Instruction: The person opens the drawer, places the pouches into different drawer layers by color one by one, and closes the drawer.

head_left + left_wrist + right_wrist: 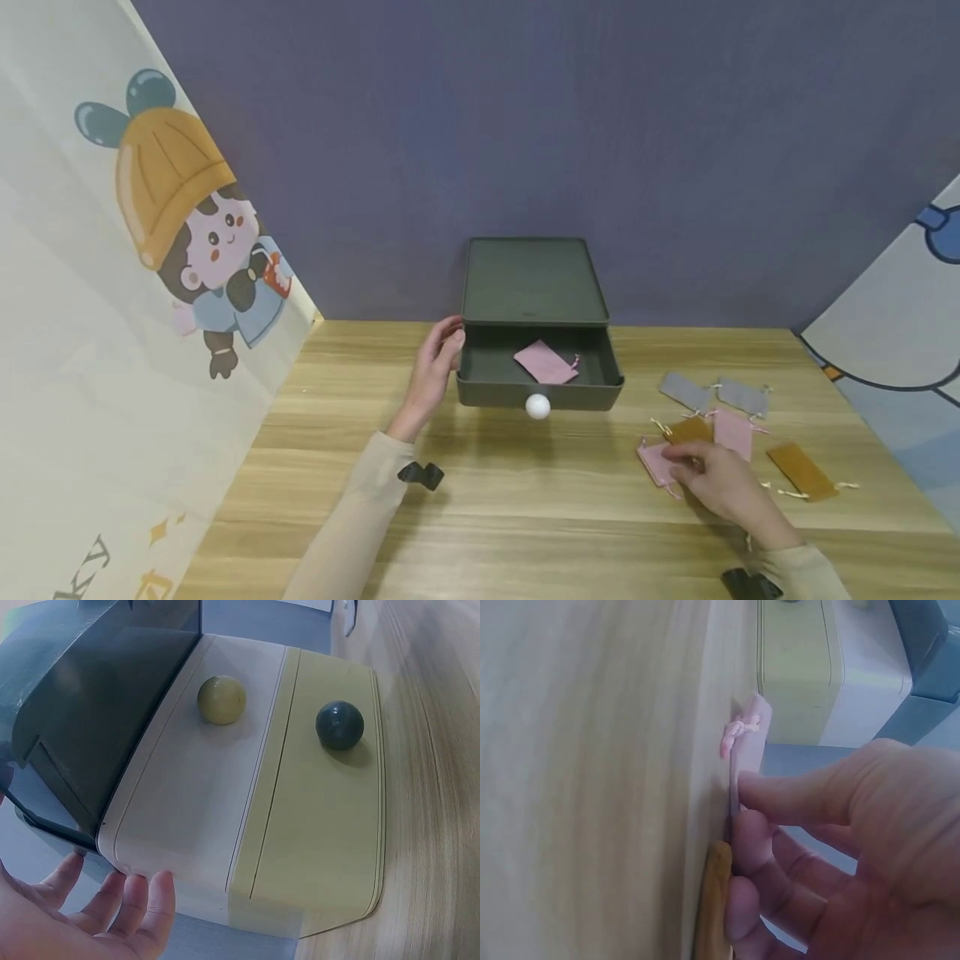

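A dark green drawer (495,393) with a white knob (537,407) is pulled out of the cabinet (528,279). Inside it lies a pink drawstring pouch (542,363). My left hand (429,373) rests against the cabinet's left side, its fingers (161,907) loosely extended near the drawer edge in the left wrist view. On the right, my right hand (723,485) pinches another pink pouch (654,463) between thumb and finger. The right wrist view shows that pouch's knotted cord (742,729) and its edge between the fingertips.
Beside the right hand lie a brown pouch (688,429), a pink pouch (733,432), two grey pouches (686,390) and another brown pouch (802,471). Lower cabinet drawers, white (180,787) and yellow (322,817), are closed. A blue-grey wall (375,167) stands behind.
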Tool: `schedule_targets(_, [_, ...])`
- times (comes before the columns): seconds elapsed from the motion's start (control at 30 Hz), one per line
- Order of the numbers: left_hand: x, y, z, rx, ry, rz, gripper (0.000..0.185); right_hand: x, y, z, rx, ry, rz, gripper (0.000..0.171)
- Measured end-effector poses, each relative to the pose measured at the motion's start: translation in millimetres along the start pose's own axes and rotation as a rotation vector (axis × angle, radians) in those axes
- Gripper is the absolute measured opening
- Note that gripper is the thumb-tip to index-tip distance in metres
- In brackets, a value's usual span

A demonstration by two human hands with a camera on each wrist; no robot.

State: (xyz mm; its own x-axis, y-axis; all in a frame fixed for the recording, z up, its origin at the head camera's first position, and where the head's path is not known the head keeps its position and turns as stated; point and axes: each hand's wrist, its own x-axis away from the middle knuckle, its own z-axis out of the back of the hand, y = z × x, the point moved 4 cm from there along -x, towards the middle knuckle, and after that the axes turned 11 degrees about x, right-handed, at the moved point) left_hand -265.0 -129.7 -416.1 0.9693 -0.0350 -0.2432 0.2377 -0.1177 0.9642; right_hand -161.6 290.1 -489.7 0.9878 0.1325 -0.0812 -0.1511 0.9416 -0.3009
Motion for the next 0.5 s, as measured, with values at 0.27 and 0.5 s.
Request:
schedule_targets(0.27, [0.9,-0.3,0.0,-0.002,-0.007,0.002,0.056,0.0,-0.1,-2.0,-0.017,-0.033,-0.026,0.013])
schedule_targets(0.5, [-0.2,1.0,-0.7,0.002,-0.004,-0.007,0.055,-2.8,0.1,-1.2,0.0,-0.018,-0.035,0.008])
